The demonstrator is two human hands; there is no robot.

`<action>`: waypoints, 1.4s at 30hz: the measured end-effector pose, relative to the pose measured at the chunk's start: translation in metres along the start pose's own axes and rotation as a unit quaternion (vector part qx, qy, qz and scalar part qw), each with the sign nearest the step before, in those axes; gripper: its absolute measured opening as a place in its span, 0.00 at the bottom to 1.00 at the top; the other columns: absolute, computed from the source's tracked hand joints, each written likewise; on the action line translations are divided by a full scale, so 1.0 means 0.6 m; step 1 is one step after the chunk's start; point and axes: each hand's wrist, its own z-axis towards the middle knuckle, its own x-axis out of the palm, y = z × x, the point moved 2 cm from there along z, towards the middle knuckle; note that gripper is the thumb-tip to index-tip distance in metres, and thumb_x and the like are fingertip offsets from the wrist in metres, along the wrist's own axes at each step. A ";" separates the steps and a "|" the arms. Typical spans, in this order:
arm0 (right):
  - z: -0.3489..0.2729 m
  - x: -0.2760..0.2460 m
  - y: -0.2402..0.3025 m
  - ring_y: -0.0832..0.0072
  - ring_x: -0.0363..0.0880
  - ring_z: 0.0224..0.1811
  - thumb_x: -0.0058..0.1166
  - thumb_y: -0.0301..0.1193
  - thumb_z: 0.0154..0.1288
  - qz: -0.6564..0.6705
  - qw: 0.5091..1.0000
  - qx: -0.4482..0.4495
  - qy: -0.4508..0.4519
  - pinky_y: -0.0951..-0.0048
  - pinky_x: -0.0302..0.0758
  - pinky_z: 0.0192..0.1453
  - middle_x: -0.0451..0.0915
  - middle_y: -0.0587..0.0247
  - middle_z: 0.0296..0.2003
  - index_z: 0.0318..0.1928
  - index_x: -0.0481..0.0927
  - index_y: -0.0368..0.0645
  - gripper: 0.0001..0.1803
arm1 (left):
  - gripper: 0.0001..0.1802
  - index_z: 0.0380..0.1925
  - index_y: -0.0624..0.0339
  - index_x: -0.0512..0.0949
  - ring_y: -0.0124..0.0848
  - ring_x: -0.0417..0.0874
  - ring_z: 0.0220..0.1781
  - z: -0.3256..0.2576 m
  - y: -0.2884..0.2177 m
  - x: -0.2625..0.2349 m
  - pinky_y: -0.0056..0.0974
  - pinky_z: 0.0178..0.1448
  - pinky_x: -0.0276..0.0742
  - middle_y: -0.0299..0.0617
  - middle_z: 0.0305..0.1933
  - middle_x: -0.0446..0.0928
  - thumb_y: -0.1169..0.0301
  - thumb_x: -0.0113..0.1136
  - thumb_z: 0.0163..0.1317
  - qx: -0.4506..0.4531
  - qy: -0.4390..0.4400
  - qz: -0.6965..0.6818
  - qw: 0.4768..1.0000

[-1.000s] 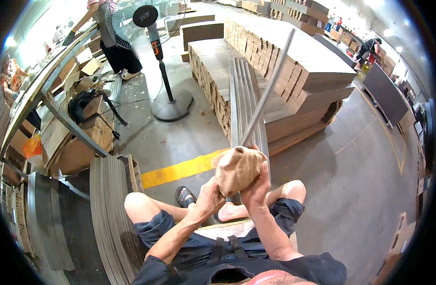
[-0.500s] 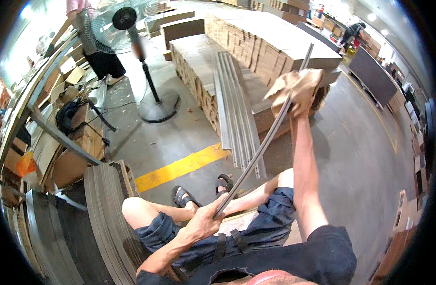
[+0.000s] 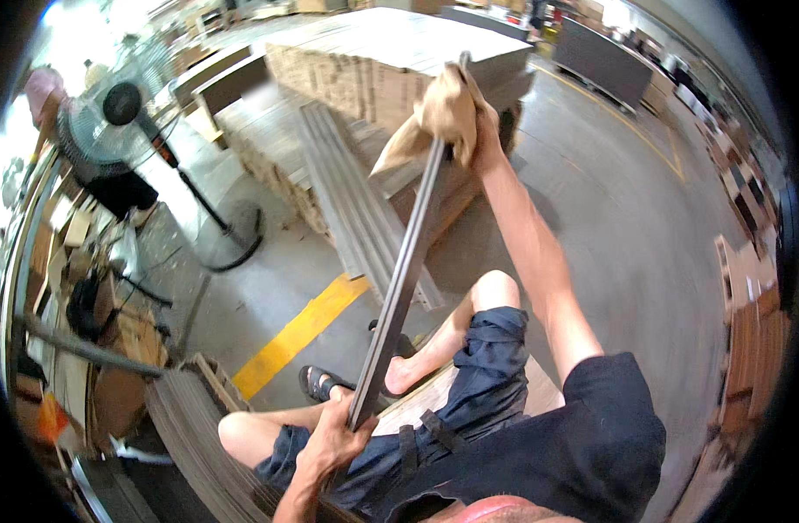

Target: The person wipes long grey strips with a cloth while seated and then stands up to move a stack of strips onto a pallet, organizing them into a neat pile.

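Note:
A long, narrow grey strip with a grooved face (image 3: 406, 266) slants across my lap, its far end raised away from me. Near its lower end, my left hand (image 3: 332, 438) is closed round it. Toward the far end my right hand (image 3: 484, 131) grips the strip through a tan cloth (image 3: 446, 109), which is wrapped over it and hangs down to the left. Several similar grey strips (image 3: 352, 192) lie side by side on a stack of brown sheets ahead of me. Another bundle of strips (image 3: 186, 427) is at my left knee.
A standing fan (image 3: 125, 105) is at the far left, beside another person (image 3: 112, 179). Large stacked boards with a white top (image 3: 399, 39) stand ahead. A metal frame rail (image 3: 94, 349) runs along the left. Yellow tape (image 3: 299, 336) marks the floor; brown cardboard stacks (image 3: 752, 366) line the right.
The strip has turned steeper, showing its grooved face. My right hand and the cloth sit farther left in view, and my left hand is lower. The whole view has swung right.

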 end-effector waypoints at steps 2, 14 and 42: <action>0.098 -0.125 0.019 0.72 0.84 0.40 0.42 0.42 0.77 0.162 0.981 0.053 -0.092 0.71 0.87 0.45 0.80 0.59 0.46 0.58 0.72 0.39 0.21 | 0.16 0.49 0.65 0.78 0.44 0.79 0.38 -0.022 -0.001 0.004 0.40 0.47 0.74 0.56 0.37 0.78 0.77 0.62 0.59 0.037 0.024 -0.053 0.998; 0.052 -0.065 0.047 0.71 0.78 0.30 0.50 0.40 0.70 0.009 0.994 -0.044 -0.103 0.68 0.78 0.35 0.77 0.64 0.31 0.39 0.75 0.41 0.14 | 0.11 0.43 0.67 0.83 0.22 0.73 0.26 -0.025 -0.020 -0.002 0.31 0.30 0.68 0.33 0.28 0.78 0.75 0.65 0.60 -0.064 0.074 -0.258 0.961; -0.410 0.291 -0.241 0.57 0.83 0.36 0.69 0.28 0.54 -0.289 0.908 -0.120 0.277 0.62 0.80 0.41 0.81 0.53 0.33 0.43 0.78 0.39 0.17 | 0.24 0.58 0.65 0.74 0.35 0.75 0.65 0.012 0.042 -0.128 0.40 0.70 0.69 0.46 0.62 0.75 0.72 0.64 0.62 0.077 -0.436 -0.221 0.869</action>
